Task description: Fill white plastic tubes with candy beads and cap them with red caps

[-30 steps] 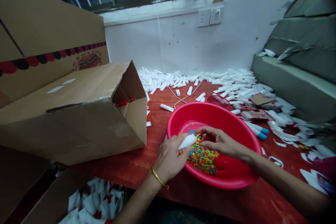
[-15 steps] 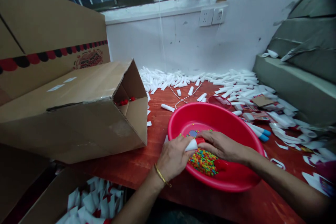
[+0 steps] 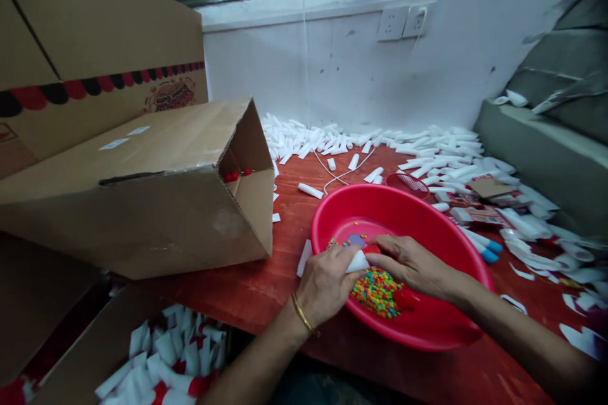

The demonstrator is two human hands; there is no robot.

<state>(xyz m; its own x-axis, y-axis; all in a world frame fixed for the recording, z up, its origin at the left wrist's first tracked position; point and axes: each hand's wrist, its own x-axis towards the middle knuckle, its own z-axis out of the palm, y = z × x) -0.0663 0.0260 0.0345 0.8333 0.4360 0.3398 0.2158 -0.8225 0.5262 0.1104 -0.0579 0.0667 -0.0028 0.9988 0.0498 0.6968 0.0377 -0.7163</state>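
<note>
Over the red basin (image 3: 441, 240), my left hand (image 3: 327, 281) is closed around a white tube (image 3: 357, 262). A red cap (image 3: 372, 250) sits at the tube's right end, and the fingers of my right hand (image 3: 411, 262) are closed on it. How far the cap is seated is hidden by the fingers. Small multicoloured candies (image 3: 377, 294) lie in a heap in the basin below my hands. Beside the heap, under my right wrist, is a red scoop-like piece (image 3: 406, 299), partly hidden.
An opened cardboard box (image 3: 190, 221) lies on its side at left, with red caps (image 3: 231, 176) inside. Below it, another box holds white tubes with red caps (image 3: 166, 351). Many white tubes (image 3: 437, 152) line the wall. A red mesh basket (image 3: 407, 185) stands behind the basin.
The whole view has shifted, so the scene sits slightly farther right. My hands keep the same hold on the tube and its cap.
</note>
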